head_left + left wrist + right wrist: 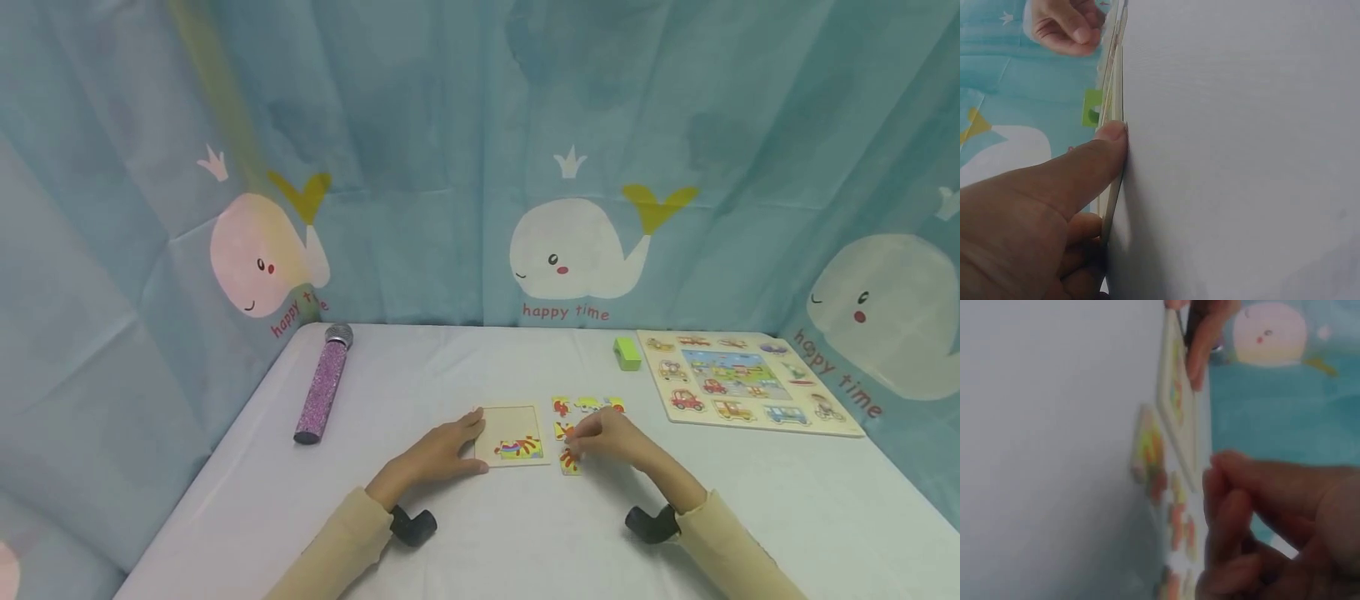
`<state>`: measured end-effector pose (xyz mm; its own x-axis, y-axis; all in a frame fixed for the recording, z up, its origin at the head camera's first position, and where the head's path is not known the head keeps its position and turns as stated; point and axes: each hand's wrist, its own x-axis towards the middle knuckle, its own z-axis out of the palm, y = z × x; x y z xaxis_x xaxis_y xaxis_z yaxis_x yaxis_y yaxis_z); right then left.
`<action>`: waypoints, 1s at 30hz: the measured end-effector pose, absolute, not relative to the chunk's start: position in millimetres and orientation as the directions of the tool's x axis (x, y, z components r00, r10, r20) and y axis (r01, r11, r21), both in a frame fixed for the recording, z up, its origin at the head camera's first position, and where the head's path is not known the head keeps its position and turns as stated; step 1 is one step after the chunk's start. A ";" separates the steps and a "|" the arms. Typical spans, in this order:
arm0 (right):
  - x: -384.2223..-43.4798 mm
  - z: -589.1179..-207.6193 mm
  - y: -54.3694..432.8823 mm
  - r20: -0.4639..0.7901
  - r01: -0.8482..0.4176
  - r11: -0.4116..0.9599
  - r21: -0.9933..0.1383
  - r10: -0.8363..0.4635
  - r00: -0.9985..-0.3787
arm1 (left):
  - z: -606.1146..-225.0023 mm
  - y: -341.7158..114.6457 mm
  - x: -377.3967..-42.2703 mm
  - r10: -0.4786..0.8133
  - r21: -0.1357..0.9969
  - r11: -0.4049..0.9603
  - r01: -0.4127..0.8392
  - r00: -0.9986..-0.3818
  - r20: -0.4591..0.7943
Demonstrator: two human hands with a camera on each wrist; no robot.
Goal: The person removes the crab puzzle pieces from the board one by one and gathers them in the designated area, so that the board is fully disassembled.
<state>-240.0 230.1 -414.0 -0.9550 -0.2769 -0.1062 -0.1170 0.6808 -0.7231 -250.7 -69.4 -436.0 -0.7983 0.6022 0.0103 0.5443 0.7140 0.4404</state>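
Observation:
A square wooden puzzle tray (508,421) lies on the table with striped puzzle pieces (521,448) in its front right part. My left hand (446,451) grips the tray at its left side. In the left wrist view my left thumb (1088,169) presses the near edge. My right hand (613,437) hovers over loose puzzle pieces (570,461) right of the tray. Its fingers are loosely bent with the tips near the thumb, and I see nothing between them. The right wrist view is blurred, and the hand partly covers the loose pieces.
A row of loose pieces (588,404) lies behind my right hand. A green block (627,354) stands farther back, left of a vehicle puzzle board (750,417). A glittery purple microphone (324,387) lies at the left. A whale-print curtain (420,250) hangs behind the white table (510,542).

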 end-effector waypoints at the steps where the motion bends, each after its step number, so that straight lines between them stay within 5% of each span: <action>1: -242.9 -412.1 228.0 -0.101 -0.136 0.673 -0.727 -0.302 -0.948 | -435.3 -69.4 -251.3 0.602 0.441 0.714 0.544 -0.799 0.011; 20: -248.7 -422.5 156.4 -0.024 -0.373 0.715 -0.591 -0.478 -0.878 | -440.7 -69.3 -243.8 0.605 0.424 0.713 0.558 -0.796 0.030; 30: -244.8 -419.6 149.5 -0.056 -0.369 0.768 -0.523 -0.463 -0.885 | -439.7 -68.8 -245.8 0.603 0.422 0.712 0.561 -0.797 0.042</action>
